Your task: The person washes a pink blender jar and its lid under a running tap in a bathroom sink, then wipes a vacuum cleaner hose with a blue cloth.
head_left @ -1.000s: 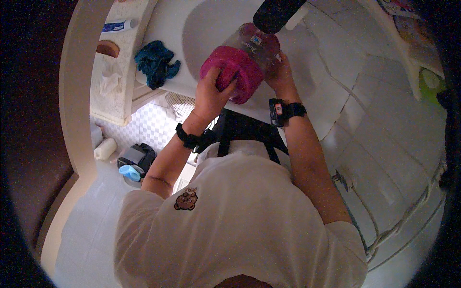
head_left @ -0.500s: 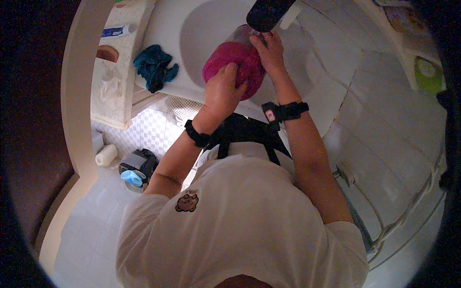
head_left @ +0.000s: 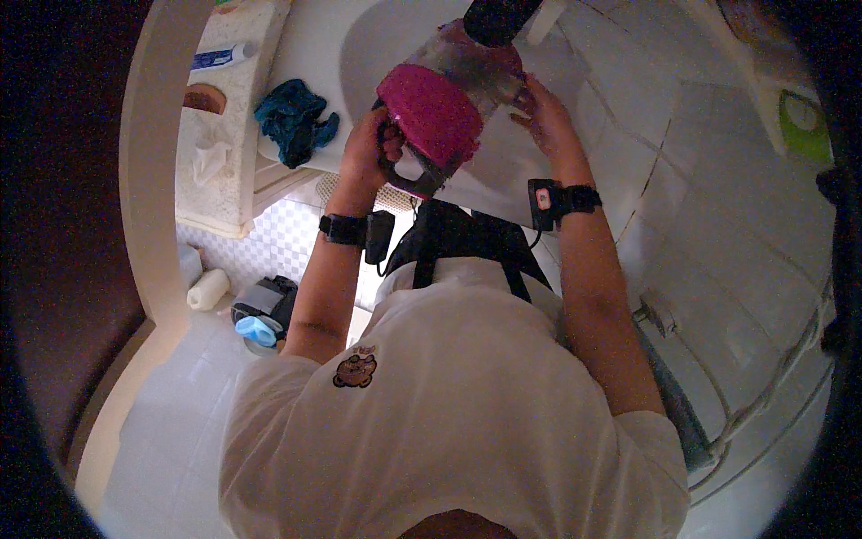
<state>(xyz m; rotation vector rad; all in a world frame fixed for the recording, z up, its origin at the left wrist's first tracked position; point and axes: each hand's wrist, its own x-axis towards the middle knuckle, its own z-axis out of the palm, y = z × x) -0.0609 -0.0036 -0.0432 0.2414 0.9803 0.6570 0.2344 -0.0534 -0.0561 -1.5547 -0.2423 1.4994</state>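
My left hand [head_left: 366,148] is closed around the dark handle of a see-through jug [head_left: 471,67], held tilted over the white sink [head_left: 359,45]. A bright pink cloth [head_left: 431,112] lies against the side of the jug, covering much of it. My right hand [head_left: 548,117] is at the jug's right side with fingers apart, the fingertips close to its wall; whether they touch it is hard to see. Just above the jug's far end is a dark tap [head_left: 501,20].
A crumpled teal cloth [head_left: 294,121] lies on the sink's left rim. Farther left, a ledge [head_left: 247,135] holds a toothpaste tube [head_left: 220,58] and a white tissue [head_left: 211,153]. A black bag [head_left: 265,305] and a white roll [head_left: 208,289] are on the floor. Tiled wall [head_left: 709,162] bounds the right.
The jug has turned and its dark handle now shows. My left hand has gone from the pink cloth to the handle; my right hand has moved right and opened its fingers.
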